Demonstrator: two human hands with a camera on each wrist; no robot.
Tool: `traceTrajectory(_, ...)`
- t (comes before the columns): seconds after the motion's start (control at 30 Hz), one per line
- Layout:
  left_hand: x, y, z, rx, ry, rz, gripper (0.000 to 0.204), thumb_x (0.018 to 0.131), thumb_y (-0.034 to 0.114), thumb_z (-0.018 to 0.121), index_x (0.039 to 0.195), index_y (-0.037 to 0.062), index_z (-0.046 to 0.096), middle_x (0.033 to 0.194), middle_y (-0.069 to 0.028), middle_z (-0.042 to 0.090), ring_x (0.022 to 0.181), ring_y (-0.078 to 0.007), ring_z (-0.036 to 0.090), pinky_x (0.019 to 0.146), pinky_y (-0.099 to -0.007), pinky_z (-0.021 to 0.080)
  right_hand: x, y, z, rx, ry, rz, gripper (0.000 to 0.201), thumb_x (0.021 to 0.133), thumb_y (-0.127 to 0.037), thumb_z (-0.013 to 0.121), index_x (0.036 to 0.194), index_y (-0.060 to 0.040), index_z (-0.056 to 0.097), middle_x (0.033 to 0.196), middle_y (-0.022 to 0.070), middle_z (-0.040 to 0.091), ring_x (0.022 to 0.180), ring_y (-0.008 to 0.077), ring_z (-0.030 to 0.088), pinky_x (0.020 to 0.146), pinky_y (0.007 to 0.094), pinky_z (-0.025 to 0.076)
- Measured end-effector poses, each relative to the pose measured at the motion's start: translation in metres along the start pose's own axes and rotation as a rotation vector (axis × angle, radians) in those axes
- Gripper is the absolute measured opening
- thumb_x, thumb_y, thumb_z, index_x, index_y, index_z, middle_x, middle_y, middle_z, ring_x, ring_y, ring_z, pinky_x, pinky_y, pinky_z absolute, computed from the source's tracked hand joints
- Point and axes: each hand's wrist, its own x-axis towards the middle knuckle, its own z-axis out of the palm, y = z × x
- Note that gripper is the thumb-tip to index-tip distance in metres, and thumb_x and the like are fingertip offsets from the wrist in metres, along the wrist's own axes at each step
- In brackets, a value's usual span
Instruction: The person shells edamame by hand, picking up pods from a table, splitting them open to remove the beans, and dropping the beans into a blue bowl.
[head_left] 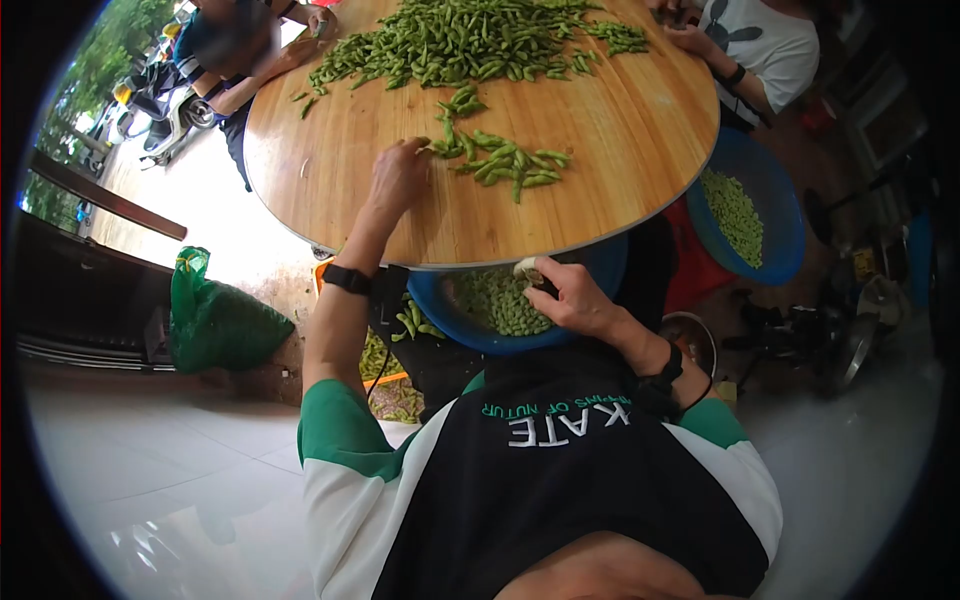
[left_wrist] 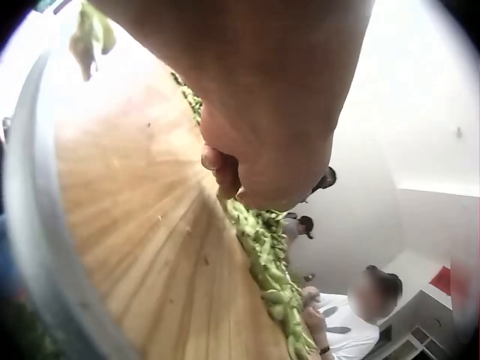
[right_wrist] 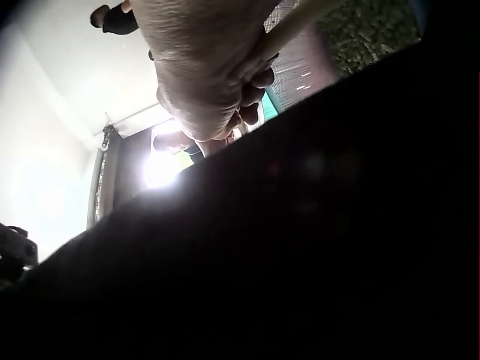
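Note:
Loose green soybean pods [head_left: 515,162] lie on the round wooden table [head_left: 560,215] in front of me. My left hand [head_left: 400,178] reaches over the tabletop, its fingertips pinching a pod at the near left end of this group. The left wrist view shows its fingers curled beside the pods [left_wrist: 270,270]. Below the table edge, my right hand [head_left: 578,300] hovers over a blue basin [head_left: 440,318] of shelled green beans [head_left: 505,308]. Something whitish wraps a digit of it. Its fingers curl inward in the right wrist view, and I cannot tell whether they hold anything.
A large heap of pods [head_left: 450,40] covers the far side of the table. Two people sit across, left and right. Another blue basin [head_left: 785,235] with beans stands at the right. A green bag [head_left: 215,320] sits on the floor at left, near pods in an orange-rimmed container [head_left: 385,380].

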Motion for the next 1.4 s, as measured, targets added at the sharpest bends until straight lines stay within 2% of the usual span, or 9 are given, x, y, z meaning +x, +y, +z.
traceTrajectory(0.2,-0.009,-0.009,-0.008,0.102,-0.031,-0.158,0.019,0.081,0.018,0.058,0.088,0.0003,0.059,0.083,-0.0243,0.061,0.083,-0.0418,0.059,0.074,-0.0475,0.048,-0.007,0.001,-0.007,0.049,0.077,-0.008,0.026,0.082,-0.004,0.059,0.108,0.0012,0.058,0.073,0.0082,0.059,0.062,0.0138,0.057,0.058,0.0285,0.046)
traceTrajectory(0.27,-0.013,-0.020,-0.009,0.088,0.002,-0.144,0.017,0.079,0.015,0.059,0.089,0.0002,0.058,0.084,-0.0246,0.062,0.082,-0.0425,0.059,0.074,-0.0476,0.048,-0.007,0.000,-0.007,0.113,0.053,0.085,0.030,0.085,-0.010,0.059,0.112,0.0017,0.055,0.080,0.0130,0.063,0.071,0.0195,0.062,0.065,0.0312,0.048)
traceTrajectory(0.37,-0.021,-0.020,-0.009,0.030,0.120,-0.249,0.016,0.076,0.011,0.065,0.087,0.0004,0.062,0.077,-0.0187,0.065,0.070,-0.0338,0.062,0.063,-0.0410,0.049,-0.004,-0.006,-0.007,0.268,0.030,0.166,0.033,0.089,-0.012,0.056,0.118,0.0028,0.051,0.080,0.0102,0.062,0.070,0.0170,0.060,0.066,0.0308,0.048)
traceTrajectory(0.43,-0.030,0.005,-0.021,-0.628,-0.058,-0.470,0.020,0.077,0.005,0.066,0.097,-0.0008,0.064,0.078,-0.0102,0.067,0.067,-0.0185,0.062,0.059,-0.0320,0.050,0.000,-0.012,-0.010,0.330,0.010,0.233,0.036,0.092,-0.014,0.052,0.125,0.0020,0.047,0.080,0.0061,0.061,0.065,0.0113,0.056,0.059,0.0265,0.046)
traceTrajectory(0.5,-0.044,0.049,-0.036,-0.978,-0.170,-0.529,0.021,0.080,0.006,0.068,0.099,-0.0015,0.066,0.078,-0.0021,0.064,0.067,-0.0075,0.056,0.055,-0.0230,0.045,0.002,-0.012,-0.005,0.626,0.041,0.301,0.037,0.095,-0.015,0.050,0.128,0.0002,0.045,0.080,0.0036,0.059,0.059,0.0062,0.049,0.051,0.0213,0.041)
traceTrajectory(0.63,-0.072,0.117,-0.042,-1.356,-0.332,-0.528,0.017,0.085,0.006,0.064,0.100,-0.0009,0.063,0.077,-0.0008,0.061,0.065,-0.0083,0.055,0.057,-0.0220,0.044,0.012,-0.022,-0.002,0.694,0.145,0.239,0.041,0.097,-0.014,0.049,0.135,-0.0017,0.041,0.079,0.0020,0.057,0.053,0.0028,0.044,0.046,0.0173,0.036)
traceTrajectory(0.8,-0.090,0.135,-0.022,-1.319,-0.342,-0.520,0.011,0.086,0.009,0.065,0.090,0.0014,0.059,0.073,-0.0004,0.060,0.063,-0.0078,0.054,0.057,-0.0220,0.043,0.011,-0.023,-0.001,0.636,0.137,0.257,0.040,0.096,-0.012,0.050,0.135,-0.0028,0.044,0.079,0.0012,0.057,0.052,0.0026,0.044,0.045,0.0170,0.035)
traceTrajectory(0.93,-0.096,0.137,-0.017,-1.353,-0.378,-0.599,0.014,0.087,0.010,0.065,0.096,0.0001,0.062,0.072,0.0007,0.059,0.061,-0.0069,0.053,0.057,-0.0207,0.042,0.007,-0.018,-0.002,0.705,0.073,0.237,0.041,0.096,-0.012,0.050,0.135,-0.0020,0.043,0.078,0.0019,0.057,0.052,0.0036,0.044,0.045,0.0175,0.035)
traceTrajectory(1.4,-0.105,0.141,-0.018,-1.215,-0.173,-0.358,0.010,0.088,0.005,0.063,0.096,-0.0013,0.063,0.082,0.0021,0.061,0.075,-0.0032,0.053,0.066,-0.0196,0.044,0.008,-0.014,0.000,0.887,0.051,0.248,0.042,0.095,-0.006,0.050,0.136,-0.0075,0.046,0.078,0.0015,0.059,0.052,0.0023,0.042,0.045,0.0160,0.034)
